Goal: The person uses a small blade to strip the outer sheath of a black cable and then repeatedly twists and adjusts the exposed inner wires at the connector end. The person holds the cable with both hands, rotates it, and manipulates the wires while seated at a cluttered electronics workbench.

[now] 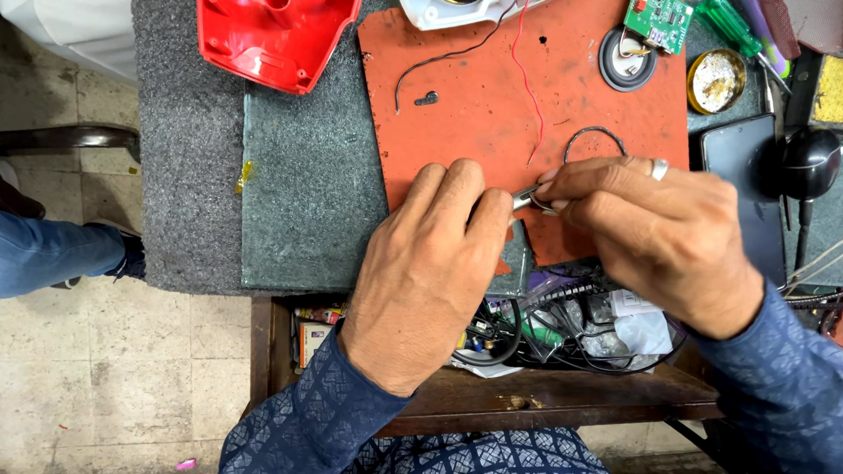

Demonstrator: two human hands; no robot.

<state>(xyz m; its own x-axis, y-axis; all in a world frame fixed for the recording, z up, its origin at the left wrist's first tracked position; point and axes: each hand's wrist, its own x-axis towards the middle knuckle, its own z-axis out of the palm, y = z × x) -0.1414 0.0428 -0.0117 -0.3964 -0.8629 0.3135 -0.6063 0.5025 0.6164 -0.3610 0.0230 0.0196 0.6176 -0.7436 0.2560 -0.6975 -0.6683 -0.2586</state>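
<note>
My left hand (433, 265) and my right hand (657, 229) meet over the front edge of an orange-red work mat (453, 110). Between their fingertips they pinch a small shiny metal piece (527, 199); most of it is hidden by the fingers. A ring sits on my right hand. Just above the right fingers a thin black wire loop (594, 137) lies on the mat, and a red wire (529, 77) runs down toward the hands. My sleeves are dark blue with a pattern.
A red plastic shell (276, 28) and a white casing (448, 0) lie at the back. A round speaker (627, 60), green circuit board (658, 13), green-handled screwdriver (732, 23), tin of paste (716, 80) and phone (741, 182) sit right. An open drawer (542, 332) holds cables. Another person's leg (28, 248) is left.
</note>
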